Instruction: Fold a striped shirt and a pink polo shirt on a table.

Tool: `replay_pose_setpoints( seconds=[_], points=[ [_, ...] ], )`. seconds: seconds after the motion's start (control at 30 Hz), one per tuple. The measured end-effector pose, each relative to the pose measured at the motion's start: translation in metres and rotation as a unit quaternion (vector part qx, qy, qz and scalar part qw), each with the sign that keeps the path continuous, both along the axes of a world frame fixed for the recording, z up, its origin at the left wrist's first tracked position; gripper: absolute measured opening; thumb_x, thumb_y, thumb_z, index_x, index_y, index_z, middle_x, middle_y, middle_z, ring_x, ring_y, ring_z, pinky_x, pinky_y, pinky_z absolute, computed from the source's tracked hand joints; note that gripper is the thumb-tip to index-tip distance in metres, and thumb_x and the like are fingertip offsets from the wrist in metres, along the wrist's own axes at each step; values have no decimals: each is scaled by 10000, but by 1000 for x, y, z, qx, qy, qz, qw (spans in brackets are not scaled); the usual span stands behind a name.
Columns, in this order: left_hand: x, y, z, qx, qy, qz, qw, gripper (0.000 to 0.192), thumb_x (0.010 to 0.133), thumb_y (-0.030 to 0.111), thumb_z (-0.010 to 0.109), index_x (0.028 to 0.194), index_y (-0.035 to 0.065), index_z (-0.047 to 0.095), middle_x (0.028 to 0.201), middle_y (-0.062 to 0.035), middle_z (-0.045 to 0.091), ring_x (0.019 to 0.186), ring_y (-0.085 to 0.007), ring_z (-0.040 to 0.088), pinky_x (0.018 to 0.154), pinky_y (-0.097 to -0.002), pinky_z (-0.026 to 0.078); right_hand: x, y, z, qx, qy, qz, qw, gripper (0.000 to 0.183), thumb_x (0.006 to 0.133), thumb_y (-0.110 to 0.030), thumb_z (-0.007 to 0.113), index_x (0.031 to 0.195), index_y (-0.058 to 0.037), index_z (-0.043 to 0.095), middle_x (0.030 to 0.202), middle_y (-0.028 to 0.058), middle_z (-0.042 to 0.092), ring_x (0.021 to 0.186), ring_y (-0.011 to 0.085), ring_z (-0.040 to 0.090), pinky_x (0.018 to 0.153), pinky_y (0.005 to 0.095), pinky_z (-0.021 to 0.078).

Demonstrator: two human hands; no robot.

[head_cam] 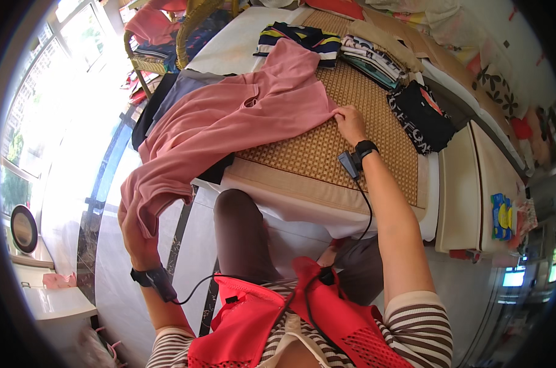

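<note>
A pink long garment [241, 115] lies stretched over the near left part of a bed with a woven mat [379, 133]. My right hand [351, 123] pinches its right corner between thumb and fingers. At the left, my left hand [138, 234] is inside or under the garment's bunched end, which hangs past the bed's edge; its fingers are hidden by the cloth. Beneath the pink cloth lie grey and black clothes [167, 99]. Beyond it are a folded striped garment [301, 39] and a stack of folded clothes [374, 55]. A folded black printed garment [420, 117] lies at the right.
A wicker chair [183, 39] piled with clothes stands at the back left, near tall windows [52, 87]. Right of the bed is a cream cabinet [462, 193] with a blue and yellow packet [502, 216]. Cables run from devices on both my wrists.
</note>
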State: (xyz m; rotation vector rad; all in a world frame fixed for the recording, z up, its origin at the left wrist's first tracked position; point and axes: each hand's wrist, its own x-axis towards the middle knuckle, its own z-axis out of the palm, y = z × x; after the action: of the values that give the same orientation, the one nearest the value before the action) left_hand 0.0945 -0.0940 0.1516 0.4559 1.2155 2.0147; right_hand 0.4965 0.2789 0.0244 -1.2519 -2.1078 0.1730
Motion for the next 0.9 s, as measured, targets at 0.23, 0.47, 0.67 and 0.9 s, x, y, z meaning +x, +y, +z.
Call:
replay_pose_setpoints(
  seconds=[0.23, 0.47, 0.67, 0.9],
  points=[
    [-37, 5, 20, 110, 36, -42, 992, 386, 960, 87, 570, 1308, -66, 502, 1172, -171, 627, 1035, -239, 649, 911, -347, 525, 40, -34, 118, -119, 360, 18, 925, 223, 1034, -124, 441, 1094, 14, 606, 968, 61, 644, 863, 144, 602, 808, 309, 486],
    [-14, -14, 51, -29, 481, 165, 861, 511, 870, 220, 705, 1287, -34, 553, 1222, -129, 626, 1105, -164, 601, 890, -305, 502, 103, -170, 227, 151, 336, -72, 927, 276, 1052, -265, 490, 1008, -9, 583, 927, 25, 618, 844, 102, 563, 774, 258, 466],
    [-38, 20, 13, 56, 262, -5, 963, 377, 909, 214, 656, 1202, -19, 603, 1078, -79, 672, 957, -139, 635, 858, -296, 499, 110, -160, 193, 212, 157, -145, 954, 228, 1016, -253, 553, 973, -36, 605, 826, 82, 597, 744, 156, 548, 702, 301, 475],
    [-29, 62, -73, 18, -52, -161, 985, 279, 1000, 98, 505, 1238, -33, 569, 1116, -110, 660, 971, -179, 638, 865, -305, 506, 133, -123, 91, -50, 208, -116, 970, 243, 918, -130, 637, 1130, -19, 598, 937, 105, 674, 764, 185, 694, 675, 301, 534]
  ],
)
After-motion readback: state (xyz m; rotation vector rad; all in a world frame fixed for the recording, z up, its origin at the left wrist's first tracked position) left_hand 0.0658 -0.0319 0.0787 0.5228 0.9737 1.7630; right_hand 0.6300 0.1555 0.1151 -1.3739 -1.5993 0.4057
